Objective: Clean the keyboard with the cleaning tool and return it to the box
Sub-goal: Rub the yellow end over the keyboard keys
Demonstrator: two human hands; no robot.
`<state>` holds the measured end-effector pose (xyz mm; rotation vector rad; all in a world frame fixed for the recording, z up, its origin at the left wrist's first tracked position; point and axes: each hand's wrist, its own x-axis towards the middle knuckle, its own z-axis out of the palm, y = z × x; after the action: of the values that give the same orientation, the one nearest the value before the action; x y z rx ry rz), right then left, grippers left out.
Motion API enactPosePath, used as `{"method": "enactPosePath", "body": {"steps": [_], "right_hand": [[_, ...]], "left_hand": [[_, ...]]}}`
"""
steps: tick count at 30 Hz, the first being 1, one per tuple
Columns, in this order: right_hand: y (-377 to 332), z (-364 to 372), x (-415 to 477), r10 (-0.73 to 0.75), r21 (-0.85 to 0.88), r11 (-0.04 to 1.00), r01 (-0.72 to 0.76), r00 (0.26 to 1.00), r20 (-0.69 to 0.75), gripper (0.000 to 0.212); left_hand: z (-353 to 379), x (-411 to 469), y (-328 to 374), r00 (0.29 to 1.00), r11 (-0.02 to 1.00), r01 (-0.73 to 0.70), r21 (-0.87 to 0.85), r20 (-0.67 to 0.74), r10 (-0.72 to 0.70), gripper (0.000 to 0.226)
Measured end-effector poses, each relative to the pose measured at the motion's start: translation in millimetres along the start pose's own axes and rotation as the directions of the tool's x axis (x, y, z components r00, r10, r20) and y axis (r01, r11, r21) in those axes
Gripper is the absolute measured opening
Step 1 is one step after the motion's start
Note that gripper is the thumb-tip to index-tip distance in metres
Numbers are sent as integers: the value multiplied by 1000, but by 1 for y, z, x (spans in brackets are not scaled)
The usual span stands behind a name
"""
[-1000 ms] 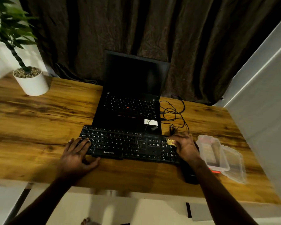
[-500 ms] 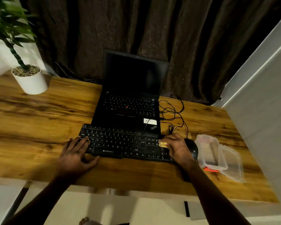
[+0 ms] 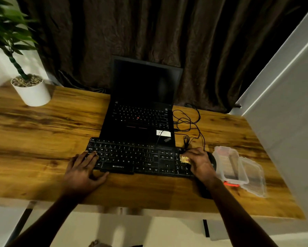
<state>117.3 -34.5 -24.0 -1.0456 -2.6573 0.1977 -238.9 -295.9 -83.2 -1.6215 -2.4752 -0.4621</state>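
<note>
I take the keyboard (image 3: pixel 135 157) as my landmark: black, lying flat on the wooden worktop (image 3: pixel 33 139), its long edge facing me. My left hand (image 3: pixel 83 173) rests spread on its left end, straight fingers on the outer keys and the thumb out on the wood just in front. My right hand (image 3: pixel 200 163) is at the right end, over the number pad, fingers curled round the cleaning tool (image 3: pixel 184 159) — a small pale yellow lump that shows at the fingertips and touches the keys there. How much of it sits inside the palm I cannot tell.

Just right of the keyboard stands the box (image 3: pixel 229 164), a clear plastic tub lying open, with its lid (image 3: pixel 254 179) tucked partly under its right side and a red clip (image 3: pixel 231 184) at its near edge. Between the box and the keyboard, half hidden by my right hand, sits a dark mouse (image 3: pixel 212 159).

Directly behind the keyboard, touching or nearly touching its far edge, an open black laptop (image 3: pixel 140 122) stands with a dark screen. A thin black cable (image 3: pixel 190 122) loops behind the keyboard's right end. Well off behind its left end is a potted plant (image 3: pixel 31 91) in a white pot. A dark curtain (image 3: pixel 149 32) hangs behind everything, and a white panel (image 3: pixel 283 104) closes off the side beyond the box.
</note>
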Motion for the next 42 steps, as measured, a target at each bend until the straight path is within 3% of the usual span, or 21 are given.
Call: {"method": "enactPosePath", "body": {"steps": [4,11,18,22,26,33,42], "right_hand": [[17,-9,-9,130,-49,990,-129,991,30,45],[-11,3,7,-39,23,999,39,999,12,41],[19,-10,-11,84,-62,995,-83,996,10,44],[-3,-3,0,-34,22,999,35,998,-55,46],[-22,6,2,-108,40,993,108,994,2,43],[16,-3,-15,18,-78,997,-17,1000,11,57],[-4,3,-13,-45,18,999,46,999,-5,51]], "left_hand": [[2,-1,-3,1000,1000,5,4,8,-5,84],[0,-1,0,1000,1000,-5,-2,-9,5,83],[-2,-1,-2,1000,1000,-10,7,-10,11,82],[-3,-1,-1,1000,1000,-13,5,-4,13,84],[-3,-2,0,1000,1000,-25,1,-13,25,82],[-4,-1,0,1000,1000,-17,-3,-7,17,81],[-9,-2,3,1000,1000,-3,-10,3,3,83]]}}
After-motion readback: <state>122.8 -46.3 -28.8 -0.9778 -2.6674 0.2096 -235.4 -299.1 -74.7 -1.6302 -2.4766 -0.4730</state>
